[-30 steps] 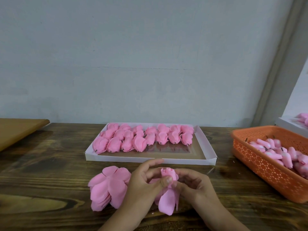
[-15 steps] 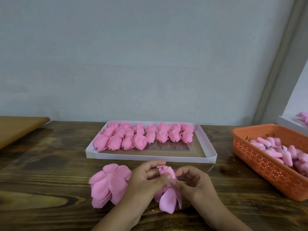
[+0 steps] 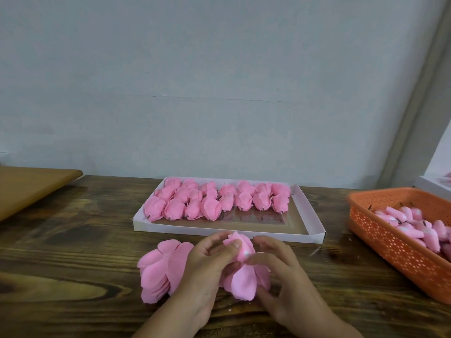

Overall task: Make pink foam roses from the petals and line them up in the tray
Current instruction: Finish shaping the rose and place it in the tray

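Between my two hands stands a half-made pink foam rose, its bud upright and loose petals spread below it on the table. My left hand pinches the bud with thumb and fingers from the left. My right hand holds the rose from the right, thumb against the bud's base. A stack of flat pink petals lies just left of my left hand. Behind, a white tray holds rows of finished roses along its far side.
An orange perforated basket with several pink buds stands at the right. A white box edge shows behind it. A light wooden board lies at the far left. The dark wooden table runs up to a grey wall.
Both hands have kept working the rose in place; the bud has turned slightly and my right thumb has shifted to its base. The camera view dipped a little.
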Action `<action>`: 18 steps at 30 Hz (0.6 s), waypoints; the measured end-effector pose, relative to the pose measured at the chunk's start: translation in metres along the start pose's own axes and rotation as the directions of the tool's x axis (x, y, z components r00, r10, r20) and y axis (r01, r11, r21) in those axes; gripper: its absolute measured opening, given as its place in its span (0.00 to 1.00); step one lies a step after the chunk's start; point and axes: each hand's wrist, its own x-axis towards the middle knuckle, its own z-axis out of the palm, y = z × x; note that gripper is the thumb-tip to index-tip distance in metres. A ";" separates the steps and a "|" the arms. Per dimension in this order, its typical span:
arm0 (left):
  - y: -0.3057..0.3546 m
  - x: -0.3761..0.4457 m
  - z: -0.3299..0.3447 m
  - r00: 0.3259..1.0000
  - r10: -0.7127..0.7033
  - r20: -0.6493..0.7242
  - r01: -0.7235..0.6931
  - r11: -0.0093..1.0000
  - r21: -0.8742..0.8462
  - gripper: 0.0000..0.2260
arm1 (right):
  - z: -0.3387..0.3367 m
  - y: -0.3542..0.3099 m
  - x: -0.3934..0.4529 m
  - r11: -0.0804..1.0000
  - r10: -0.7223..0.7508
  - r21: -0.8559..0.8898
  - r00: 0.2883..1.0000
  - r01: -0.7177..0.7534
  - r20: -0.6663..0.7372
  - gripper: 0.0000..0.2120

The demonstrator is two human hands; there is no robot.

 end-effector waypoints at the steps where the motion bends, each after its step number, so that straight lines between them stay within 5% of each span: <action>1: 0.000 0.000 0.001 1.000 -0.002 0.002 0.002 1.000 0.000 0.10 | -0.001 -0.002 0.002 1.000 0.004 0.001 1.000 -0.004 -0.031 0.19; 6: -0.001 -0.001 0.002 0.999 0.006 0.038 -0.006 1.000 0.021 0.12 | -0.002 -0.012 0.004 0.970 0.123 0.227 0.983 -0.090 -0.136 0.09; 9: -0.002 -0.003 0.004 0.997 0.022 0.068 -0.025 0.999 0.048 0.21 | 0.002 -0.014 0.004 0.902 0.257 0.387 0.958 -0.192 -0.124 0.11; 15: -0.005 -0.006 0.005 0.990 -0.011 0.139 -0.008 0.991 0.134 0.17 | 0.004 -0.012 0.005 0.751 0.451 0.561 0.891 -0.348 -0.052 0.03; 18: -0.005 -0.009 0.006 0.987 -0.016 0.159 -0.010 0.987 0.159 0.17 | 0.004 -0.012 0.005 0.702 0.495 0.606 0.868 -0.373 -0.039 0.08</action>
